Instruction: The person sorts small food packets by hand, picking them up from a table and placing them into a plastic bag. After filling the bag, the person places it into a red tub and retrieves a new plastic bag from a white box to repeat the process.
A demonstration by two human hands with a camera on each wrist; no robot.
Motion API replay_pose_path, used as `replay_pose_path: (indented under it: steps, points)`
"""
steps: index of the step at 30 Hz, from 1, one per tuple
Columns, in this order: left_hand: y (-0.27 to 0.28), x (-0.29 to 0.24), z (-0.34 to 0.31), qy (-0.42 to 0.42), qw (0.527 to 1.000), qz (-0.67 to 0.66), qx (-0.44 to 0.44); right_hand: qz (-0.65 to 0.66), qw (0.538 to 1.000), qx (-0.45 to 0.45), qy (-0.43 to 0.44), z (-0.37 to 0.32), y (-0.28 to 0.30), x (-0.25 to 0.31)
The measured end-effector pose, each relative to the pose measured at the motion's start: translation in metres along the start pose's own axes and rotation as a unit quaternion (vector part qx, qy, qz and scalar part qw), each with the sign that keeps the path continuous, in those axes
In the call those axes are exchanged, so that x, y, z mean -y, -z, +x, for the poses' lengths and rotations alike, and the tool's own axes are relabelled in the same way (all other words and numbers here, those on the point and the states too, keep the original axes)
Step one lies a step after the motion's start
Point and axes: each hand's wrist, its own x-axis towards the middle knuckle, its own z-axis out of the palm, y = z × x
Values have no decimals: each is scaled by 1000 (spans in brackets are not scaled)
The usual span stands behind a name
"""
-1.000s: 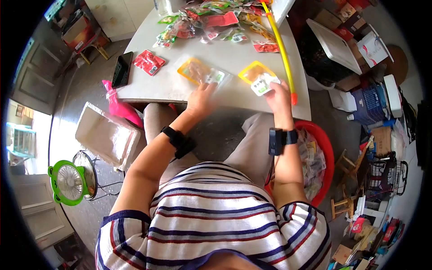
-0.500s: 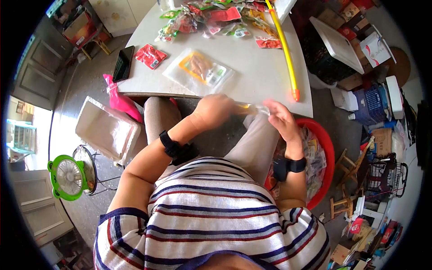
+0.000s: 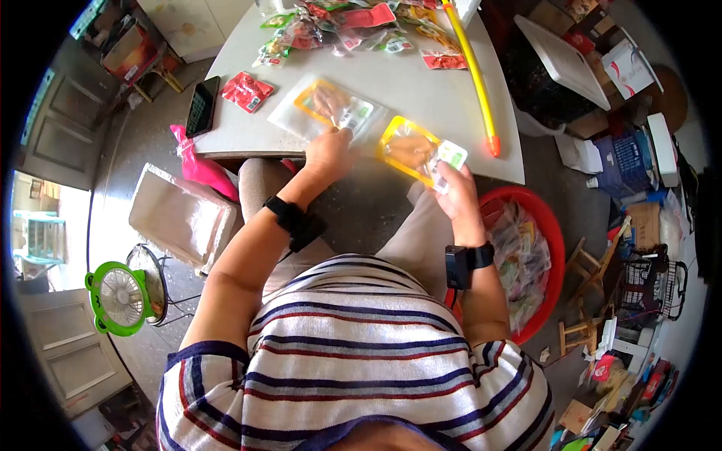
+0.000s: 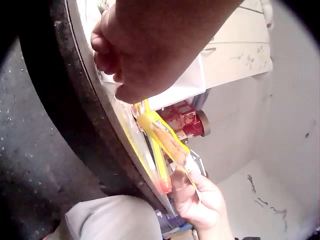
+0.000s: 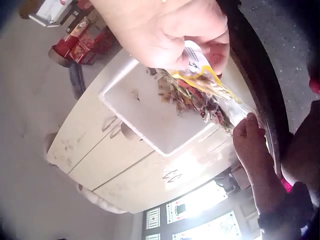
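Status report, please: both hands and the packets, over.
Left hand on clear pouch at table edge, grip unclear. Right hand pinches yellow packet. Yellow rod lies close on its right.

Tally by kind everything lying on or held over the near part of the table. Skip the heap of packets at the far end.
Yellow packets: 2 (flat packet; held packet in the right hand)
Red packet: 1
Phone: 1
Yellow rod: 1
Total: 5
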Motion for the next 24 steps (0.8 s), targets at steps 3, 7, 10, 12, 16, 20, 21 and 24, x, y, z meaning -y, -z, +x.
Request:
replay_pose_path:
  steps: [3, 7, 10, 12, 16, 20, 21, 24]
  points:
    - [-5, -2, 5, 16, 1000, -2, 21, 15, 998, -39, -44, 7, -2, -6]
    - [-8, 1, 8, 10, 999, -51, -2, 27, 997, -47, -58, 15, -16, -11]
    - [-15, 5, 10, -18, 995, -97, -36, 32, 997, -47, -53, 23, -24, -14]
    - [-15, 4, 10, -20, 993, -107, -52, 9, 998, -37, -48, 26, -27, -13]
    - [-1, -7, 6, -64, 995, 73, -8, -37, 997, -67, -26, 22, -36, 0]
    - [3, -12, 6, -74, 988, 131, 34, -35, 998, -52, 10, 27, -32, 0]
    - [3, -13, 6, -63, 991, 112, 33, -38, 998, -48, 10, 26, -33, -1]
    - [-5, -8, 8, -33, 999, -24, -24, -44, 999, -29, 3, 25, -37, -7]
